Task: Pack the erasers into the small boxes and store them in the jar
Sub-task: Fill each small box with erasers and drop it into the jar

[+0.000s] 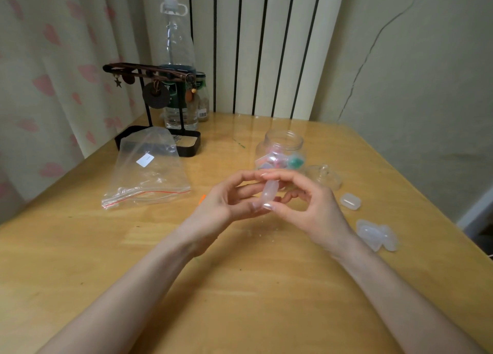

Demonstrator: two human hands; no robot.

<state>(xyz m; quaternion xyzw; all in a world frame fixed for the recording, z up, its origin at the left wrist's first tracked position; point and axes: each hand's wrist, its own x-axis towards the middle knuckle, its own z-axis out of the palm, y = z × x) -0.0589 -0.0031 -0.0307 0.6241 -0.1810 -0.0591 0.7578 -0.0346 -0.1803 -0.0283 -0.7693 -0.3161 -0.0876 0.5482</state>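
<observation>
I am gripping 1 box [269, 193] above the table with my left hand [229, 207] and right hand [312, 207], both sets of fingers curling round it, its long axis tilting up toward the open jar [284, 140] just beyond my fingertips.

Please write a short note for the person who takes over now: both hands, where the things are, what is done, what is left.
Left hand and right hand both pinch one small translucent plastic box; whether an eraser is inside, I cannot tell.
The clear round jar stands open behind the hands, its clear lid beside it.
Done: several coloured filled boxes lie in the jar.
Left: finish this box, drop it in, deal with the spare translucent boxes at the right, close the jar.
</observation>
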